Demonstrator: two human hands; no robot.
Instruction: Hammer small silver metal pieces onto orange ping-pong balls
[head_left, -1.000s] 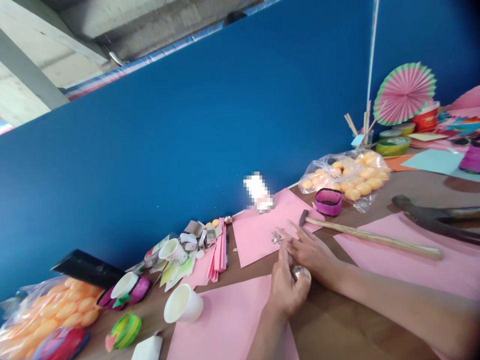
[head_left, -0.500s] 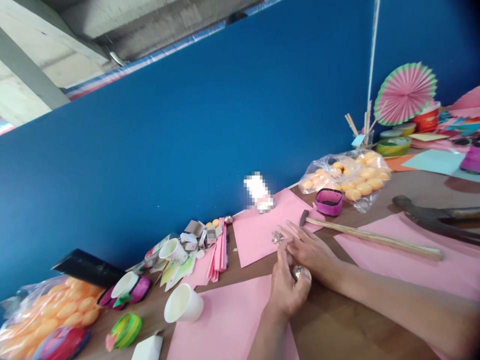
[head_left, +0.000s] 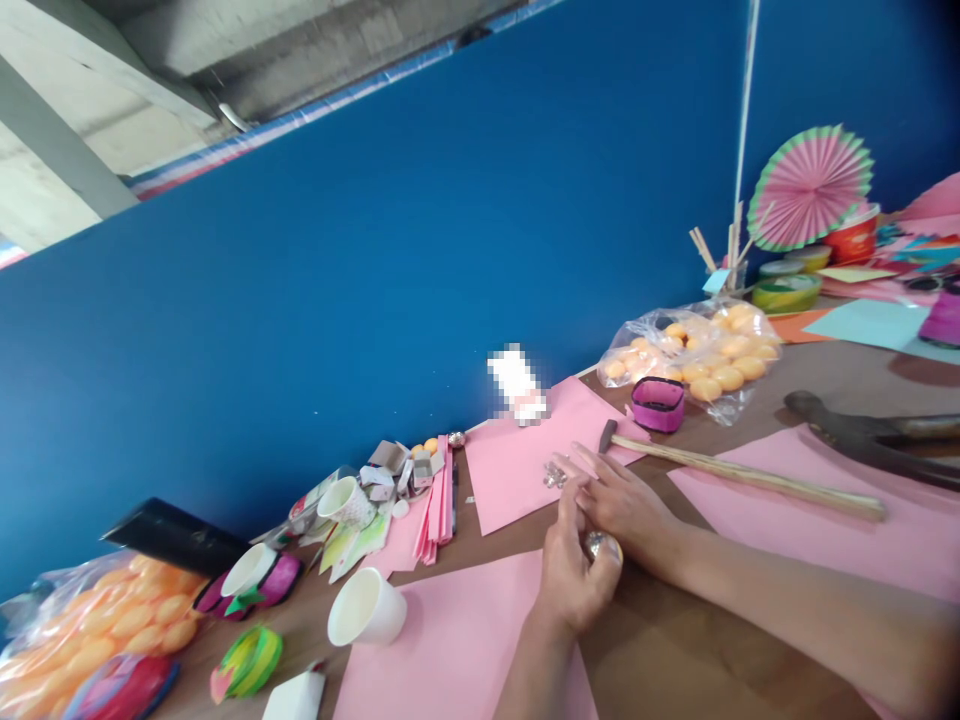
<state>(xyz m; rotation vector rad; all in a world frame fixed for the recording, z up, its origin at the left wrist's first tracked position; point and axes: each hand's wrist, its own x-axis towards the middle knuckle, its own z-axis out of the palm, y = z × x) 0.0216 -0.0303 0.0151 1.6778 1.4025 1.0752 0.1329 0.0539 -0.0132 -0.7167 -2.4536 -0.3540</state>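
Observation:
My left hand (head_left: 577,565) is curled around a small shiny silver ball (head_left: 598,545), which shows between its thumb and fingers. Beside it, my right hand (head_left: 621,500) lies low over the pink sheet (head_left: 510,480) with its fingers stretched out and touching or almost touching the left fingertips. A small cluster of silvery pieces (head_left: 556,474) rests on that sheet by the right fingertips. Just behind the right hand is a hammer (head_left: 735,468) with a wooden handle. Another pink sheet (head_left: 450,640) lies under and left of my left forearm.
A white paper cup (head_left: 367,607) stands left of my hands. Bags of orange balls (head_left: 727,360) lie at the back right and far left. A purple ring box (head_left: 658,405) and a large dark tool (head_left: 862,432) are on the right. A blue wall (head_left: 375,270) rises behind.

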